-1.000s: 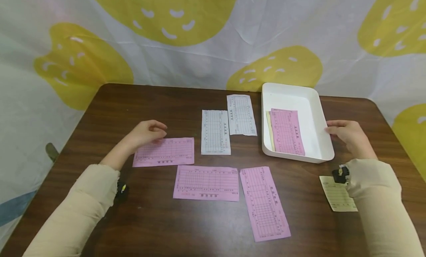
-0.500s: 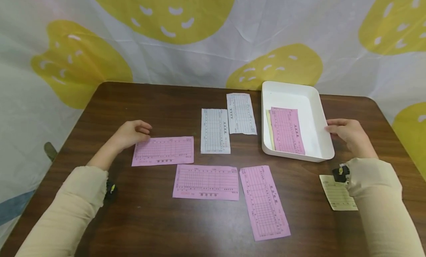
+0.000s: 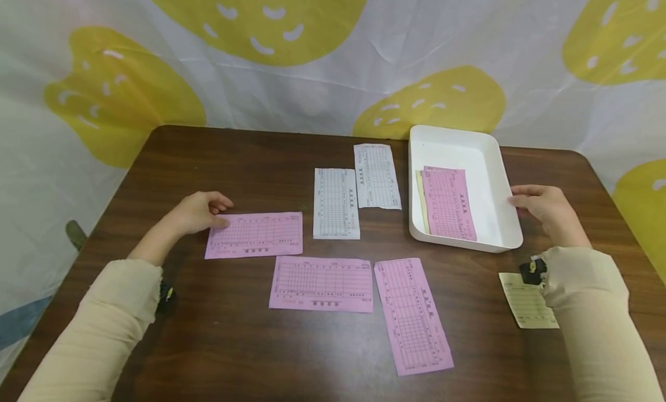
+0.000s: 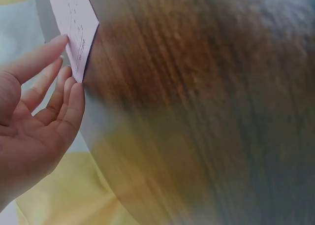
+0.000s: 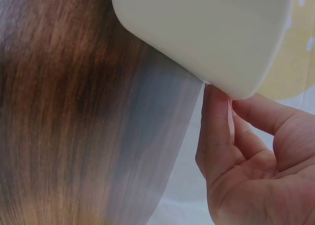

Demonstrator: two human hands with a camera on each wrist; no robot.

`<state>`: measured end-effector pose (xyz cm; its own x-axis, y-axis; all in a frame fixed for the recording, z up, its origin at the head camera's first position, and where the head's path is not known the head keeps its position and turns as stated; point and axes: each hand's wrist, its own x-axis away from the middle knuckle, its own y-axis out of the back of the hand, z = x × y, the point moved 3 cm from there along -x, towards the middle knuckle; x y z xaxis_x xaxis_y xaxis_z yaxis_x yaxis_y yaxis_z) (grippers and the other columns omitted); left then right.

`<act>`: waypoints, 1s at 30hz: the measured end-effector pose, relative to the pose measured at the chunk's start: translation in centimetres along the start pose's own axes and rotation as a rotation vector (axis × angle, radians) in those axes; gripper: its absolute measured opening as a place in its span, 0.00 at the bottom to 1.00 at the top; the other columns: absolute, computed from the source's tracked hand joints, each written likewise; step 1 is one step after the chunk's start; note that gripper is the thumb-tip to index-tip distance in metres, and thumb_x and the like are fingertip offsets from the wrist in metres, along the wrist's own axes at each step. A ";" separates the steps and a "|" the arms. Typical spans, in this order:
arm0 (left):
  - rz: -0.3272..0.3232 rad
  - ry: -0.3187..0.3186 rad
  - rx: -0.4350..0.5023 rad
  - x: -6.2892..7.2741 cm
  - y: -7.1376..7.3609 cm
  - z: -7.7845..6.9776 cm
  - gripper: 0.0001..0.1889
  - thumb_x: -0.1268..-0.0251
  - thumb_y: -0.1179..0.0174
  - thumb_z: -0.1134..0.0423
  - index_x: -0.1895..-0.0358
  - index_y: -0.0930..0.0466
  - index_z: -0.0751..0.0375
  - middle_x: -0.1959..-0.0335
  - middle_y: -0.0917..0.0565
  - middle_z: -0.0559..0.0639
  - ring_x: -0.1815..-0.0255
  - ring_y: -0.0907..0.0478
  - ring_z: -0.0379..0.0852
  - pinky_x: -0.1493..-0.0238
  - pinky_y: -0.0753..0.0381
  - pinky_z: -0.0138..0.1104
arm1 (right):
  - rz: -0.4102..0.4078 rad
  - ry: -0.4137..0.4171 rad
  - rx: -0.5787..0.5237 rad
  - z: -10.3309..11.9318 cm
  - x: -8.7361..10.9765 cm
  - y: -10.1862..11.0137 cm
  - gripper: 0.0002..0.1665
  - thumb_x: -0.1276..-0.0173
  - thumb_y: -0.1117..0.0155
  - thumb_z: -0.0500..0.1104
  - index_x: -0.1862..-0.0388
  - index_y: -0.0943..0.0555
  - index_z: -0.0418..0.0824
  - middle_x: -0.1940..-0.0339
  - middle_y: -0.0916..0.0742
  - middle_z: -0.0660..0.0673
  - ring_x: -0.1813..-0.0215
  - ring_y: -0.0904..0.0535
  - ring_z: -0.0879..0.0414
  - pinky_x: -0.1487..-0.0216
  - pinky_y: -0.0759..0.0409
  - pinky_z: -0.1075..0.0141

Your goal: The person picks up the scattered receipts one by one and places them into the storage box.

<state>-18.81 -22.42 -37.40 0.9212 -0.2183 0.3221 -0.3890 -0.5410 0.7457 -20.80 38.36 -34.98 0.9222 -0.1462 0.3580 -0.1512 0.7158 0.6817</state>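
In the head view, my left hand (image 3: 196, 213) is over the upper left corner of a pink printed slip (image 3: 260, 237). Its thumb touches the paper, while the other fingers extend past the far edge. The left wrist view shows the thumb and fingers apart at the slip's corner (image 4: 76, 23). My right hand (image 3: 546, 211) holds the right rim of a white tray (image 3: 491, 159) between thumb and fingers. Inside the tray, a pink slip (image 3: 448, 205) lies over a mostly covered yellow one (image 3: 422, 199). The right fingertips are partly hidden by the tray in its wrist view.
Two white slips (image 3: 336, 205) (image 3: 377, 176) lie left of the tray. Nearer the front are a sideways pink slip (image 3: 321, 283) and a slanted pink slip (image 3: 414, 318). A yellow slip (image 3: 528, 303) lies partly under the right forearm. A patterned curtain (image 3: 307, 95) hangs behind the table.
My left hand has moved left across the pink slip to its upper left corner, uncovering more of the paper. My right hand stays at the tray's rim, and the slips keep their places.
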 end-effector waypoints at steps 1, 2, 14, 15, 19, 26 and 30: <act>-0.005 -0.008 -0.011 0.0 0.0 0.0 0.21 0.40 0.37 0.66 0.45 0.25 0.71 0.50 0.22 0.67 0.47 0.27 0.60 0.44 0.27 0.50 | 0.000 0.000 0.003 0.0 0.0 0.0 0.33 0.29 0.46 0.45 0.33 0.37 0.25 0.57 0.21 0.53 0.69 0.29 0.80 0.64 0.23 0.80; -0.012 -0.010 -0.019 0.0 0.0 -0.1 0.21 0.41 0.37 0.66 0.45 0.25 0.71 0.51 0.21 0.67 0.48 0.26 0.59 0.44 0.27 0.49 | 0.000 -0.007 0.009 0.0 0.0 0.0 0.33 0.29 0.47 0.47 0.33 0.37 0.25 0.55 0.21 0.52 0.69 0.29 0.80 0.64 0.23 0.80; -0.030 0.004 -0.026 -0.1 0.0 -0.1 0.20 0.41 0.36 0.65 0.47 0.24 0.72 0.54 0.19 0.66 0.52 0.25 0.57 0.50 0.25 0.45 | 0.034 -0.021 -0.010 0.0 0.3 0.2 0.37 0.29 0.47 0.53 0.31 0.38 0.29 0.67 0.27 0.72 0.67 0.28 0.79 0.52 0.26 0.72; -0.030 0.005 -0.029 -0.2 0.0 -0.1 0.20 0.41 0.36 0.64 0.48 0.24 0.72 0.55 0.19 0.65 0.53 0.25 0.56 0.52 0.25 0.43 | 0.035 -0.021 -0.012 0.0 0.3 0.2 0.37 0.29 0.47 0.53 0.32 0.38 0.29 0.68 0.28 0.73 0.67 0.28 0.79 0.52 0.26 0.72; -0.040 0.011 -0.037 -0.2 0.0 -0.2 0.18 0.42 0.35 0.65 0.51 0.22 0.70 0.59 0.19 0.63 0.57 0.26 0.53 0.58 0.28 0.35 | 0.034 -0.024 -0.009 0.0 0.4 0.2 0.37 0.29 0.48 0.53 0.31 0.38 0.29 0.59 0.24 0.63 0.67 0.29 0.80 0.50 0.24 0.71; -0.038 0.024 -0.048 -0.2 0.0 -0.4 0.16 0.42 0.35 0.64 0.52 0.20 0.69 0.62 0.19 0.60 0.60 0.26 0.52 0.61 0.31 0.35 | 0.033 -0.031 -0.004 -0.1 0.4 0.1 0.37 0.29 0.48 0.54 0.31 0.38 0.30 0.53 0.25 0.57 0.67 0.29 0.79 0.42 0.25 0.58; -0.043 0.017 -0.054 -0.1 0.0 -0.3 0.16 0.42 0.35 0.65 0.52 0.20 0.69 0.61 0.19 0.61 0.58 0.26 0.53 0.58 0.29 0.37 | 0.040 -0.031 -0.005 -0.1 0.4 0.0 0.38 0.28 0.49 0.54 0.30 0.40 0.30 0.42 0.26 0.44 0.64 0.29 0.77 0.38 0.26 0.55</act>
<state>-18.86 -22.15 -37.24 0.9369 -0.1820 0.2984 -0.3494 -0.5047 0.7895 -20.41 38.36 -34.93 0.9041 -0.1386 0.4042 -0.1854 0.7250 0.6633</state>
